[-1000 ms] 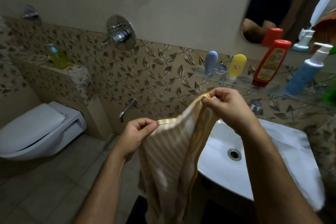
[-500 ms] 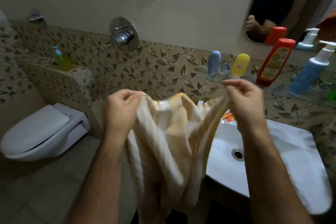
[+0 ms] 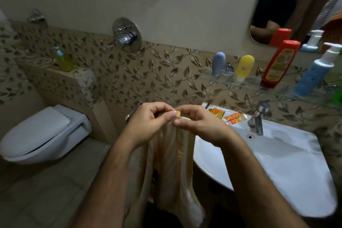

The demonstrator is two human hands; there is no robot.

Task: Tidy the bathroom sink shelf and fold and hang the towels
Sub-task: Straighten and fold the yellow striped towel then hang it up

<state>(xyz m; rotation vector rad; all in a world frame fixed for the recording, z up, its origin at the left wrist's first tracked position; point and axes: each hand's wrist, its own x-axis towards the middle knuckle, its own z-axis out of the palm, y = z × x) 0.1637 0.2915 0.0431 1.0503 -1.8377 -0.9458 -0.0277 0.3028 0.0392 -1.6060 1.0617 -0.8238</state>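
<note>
Leaf-tiled bathroom, sink (image 3: 277,163) at right | step: folding the striped towel (image 3: 172,163), hanging before the basin | left hand (image 3: 146,122) and right hand (image 3: 199,126) together, both pinching top corners | next, likely: smooth the fold, halve again, then hang.

Left hand (image 3: 148,124) and right hand (image 3: 199,126) meet, fingertips pinched together.

1. Dim, warm indoor light with a yellowish cast; no lamp shows
2. The white sink (image 3: 288,168) is the brightest area, with a soft sheen at right
3. Lower centre of the frame falls into deep shadow
4. Wide-angle bending curves the edges
5. Slight softness throughout, smeared toward the right edge
</note>
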